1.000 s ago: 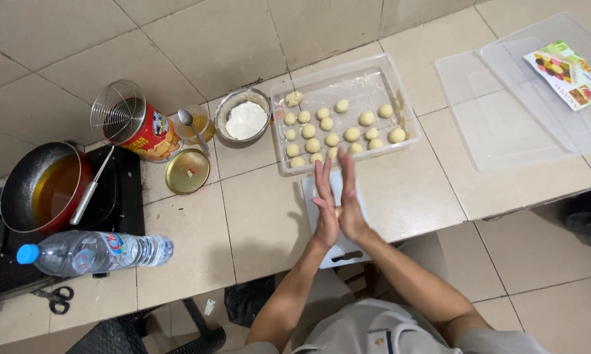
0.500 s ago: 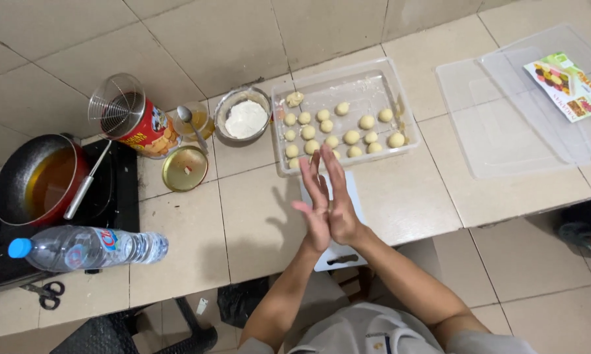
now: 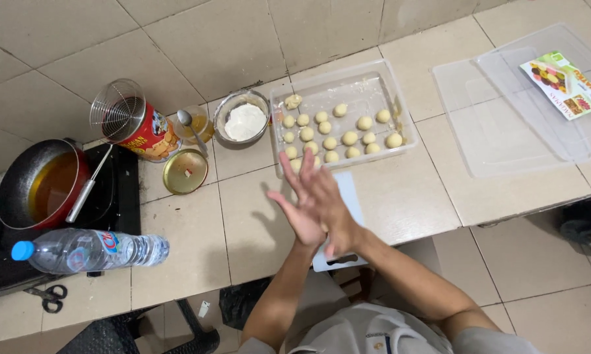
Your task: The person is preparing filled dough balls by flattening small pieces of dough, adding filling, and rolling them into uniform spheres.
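My left hand (image 3: 294, 216) and my right hand (image 3: 329, 204) are pressed palm to palm above the tiled counter, fingers straight and spread, the right lying over the left. Whatever is between the palms is hidden. Under them lies a white cutting board (image 3: 349, 190). Just beyond the fingertips stands a clear plastic tray (image 3: 407, 124) holding several small pale dough balls (image 3: 350, 137) in rows.
A metal bowl of white flour (image 3: 244, 121), a glass with a spoon (image 3: 194, 124), a gold lid (image 3: 185, 171) and a red can (image 3: 152, 134) under a wire skimmer (image 3: 117, 110) stand left. Farther left: an oil pan (image 3: 43, 187), a water bottle (image 3: 92, 250). Clear lids (image 3: 505, 124) lie right.
My hands have slid against each other and tilted leftwards, fingers spreading wider. The view has shifted slightly; nothing on the counter has moved.
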